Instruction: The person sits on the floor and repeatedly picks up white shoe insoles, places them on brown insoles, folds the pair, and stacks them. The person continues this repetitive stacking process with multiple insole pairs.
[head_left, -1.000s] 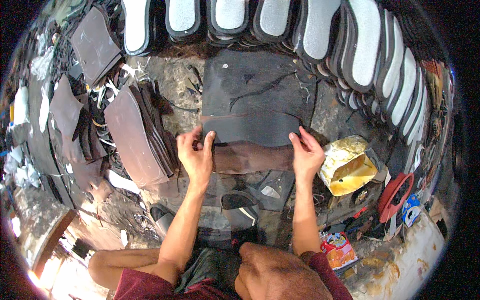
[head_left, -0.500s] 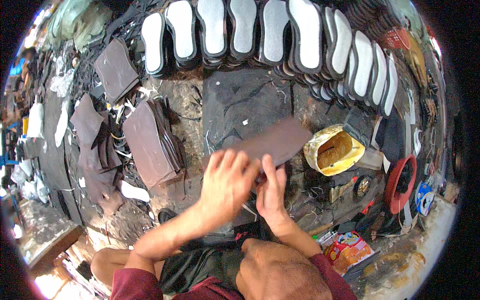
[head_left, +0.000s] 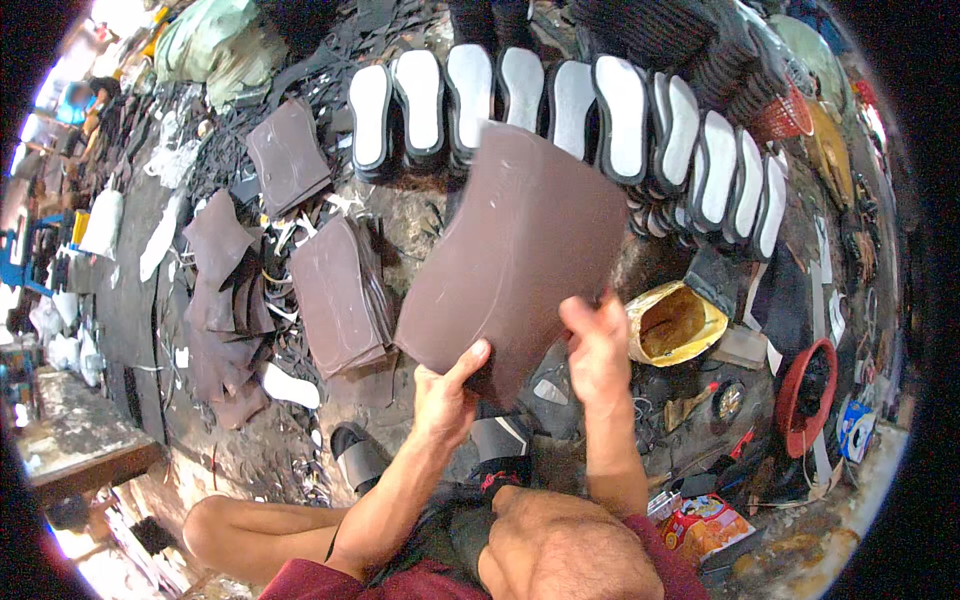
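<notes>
A large brown sheet (head_left: 520, 240) with one wavy edge and faint outlines on it is held up and tilted in front of me. My left hand (head_left: 447, 400) grips its lower left edge, thumb on the face and fingers behind. My right hand (head_left: 600, 350) is at the lower right edge of the sheet; its fingers are blurred, so I cannot tell whether they pinch it. Left of the held sheet lies a stack of similar brown sheets (head_left: 338, 300). Partly behind its upper edge stand rows of black soles with white tops (head_left: 620, 110).
A yellow-rimmed container (head_left: 680, 325) stands right of my right hand. Farther right are a red ring-shaped basin (head_left: 808, 400) and a red snack packet (head_left: 705, 525). More brown sheets (head_left: 290, 155) and cut pieces (head_left: 220, 240) lie at the left. A wooden bench (head_left: 85, 440) stands lower left.
The brown sheet has swung up from lying low and nearly edge-on to facing me. My left hand has moved to its lower left edge; my right hand has shifted rightward and up.
</notes>
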